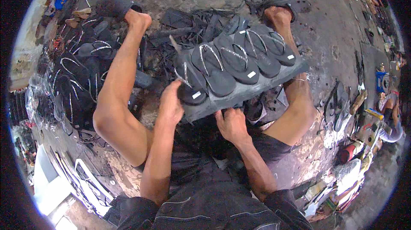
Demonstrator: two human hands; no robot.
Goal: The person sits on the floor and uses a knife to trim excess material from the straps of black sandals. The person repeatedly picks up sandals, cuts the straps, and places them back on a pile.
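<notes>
A grey board (214,103) lies tilted above my lap with several black flip-flops in a row on it. Their straps are silvery and glittery, and most carry a small white label. My left hand (171,103) is closed around the board's left end, its fingers beside the leftmost flip-flop (191,88). At the near edge of the board my right hand (233,125) is closed, with its thumb against the edge and its fingertips hidden beneath.
Black strips and offcuts (175,33) lie on the floor beyond the board. More glitter-strapped flip-flops (79,69) are heaped outside my left leg. Other sandals (336,106) and assorted clutter lie at the right. My bent legs frame the board on both sides.
</notes>
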